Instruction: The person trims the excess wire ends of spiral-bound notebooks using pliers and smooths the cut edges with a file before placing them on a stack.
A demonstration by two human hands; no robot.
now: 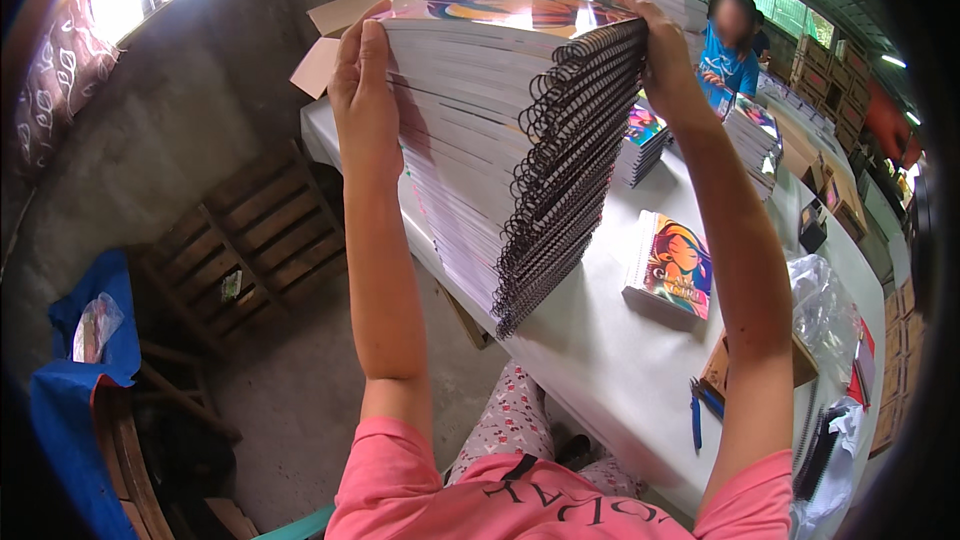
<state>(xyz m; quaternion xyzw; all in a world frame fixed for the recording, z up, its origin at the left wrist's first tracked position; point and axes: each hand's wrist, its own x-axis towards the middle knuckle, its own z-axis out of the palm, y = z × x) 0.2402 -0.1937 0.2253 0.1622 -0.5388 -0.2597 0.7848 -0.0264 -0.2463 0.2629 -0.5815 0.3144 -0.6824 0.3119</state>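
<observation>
A tall stack of spiral-bound notebooks (470,140) rises from the white table in front of me, black wire coils facing right and colourful glossy cover (520,8) on top. My left hand (362,75) presses the page edges near the top of the stack, thumb and fingers pointing up. On the coil side, my right hand (655,45) grips the upper corner, its fingertips reaching over the cover. Between them the hands clasp the stack's upper part. A short pile of similar notebooks (672,262) lies to the right, near my right forearm.
On the white table (560,370) are more notebook piles (752,145), blue-handled pliers (696,415), a cardboard tray (805,365) and clear plastic (820,300). Across it is a person in blue (728,65). An open carton (320,60) stands behind the stack; a wooden pallet (260,230) leans left.
</observation>
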